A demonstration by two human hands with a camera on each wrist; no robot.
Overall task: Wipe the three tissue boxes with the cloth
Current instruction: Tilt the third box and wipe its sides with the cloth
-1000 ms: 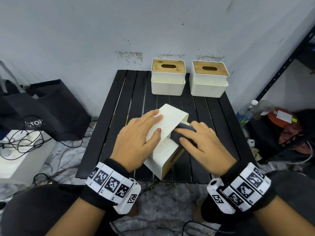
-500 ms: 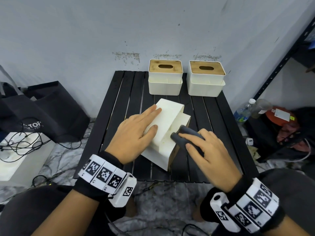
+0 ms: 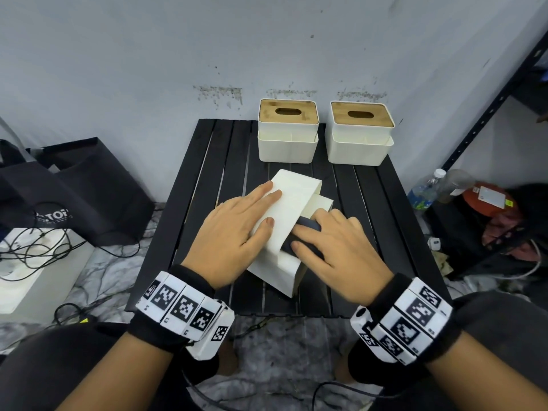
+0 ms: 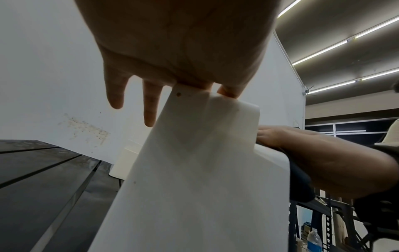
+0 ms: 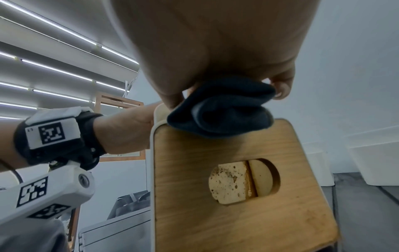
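Observation:
A white tissue box [image 3: 292, 203] lies tipped on its side mid-table, its wooden lid [image 5: 237, 187] facing the right. My left hand [image 3: 237, 229] lies flat on its upturned white face [image 4: 194, 170], fingers straight, steadying it. My right hand [image 3: 332, 247] holds a bunched dark cloth [image 3: 308, 225] and presses it on the box's stepped upper side next to the lid edge; the cloth [image 5: 222, 109] is pinched between thumb and fingers. Two more white boxes with wooden lids, one [image 3: 287, 134] left and one [image 3: 360, 134] right, stand upright at the table's far edge.
The black slatted table [image 3: 204, 185] stands against a pale wall. A dark bag [image 3: 74, 188] and cables lie on the floor to the left. Bottles [image 3: 424, 191] and clutter sit under a black metal rack [image 3: 489, 114] on the right.
My right hand has slid the cloth back up along the box's side, toward the left hand. The left hand stays flat on the box, which barely shifted.

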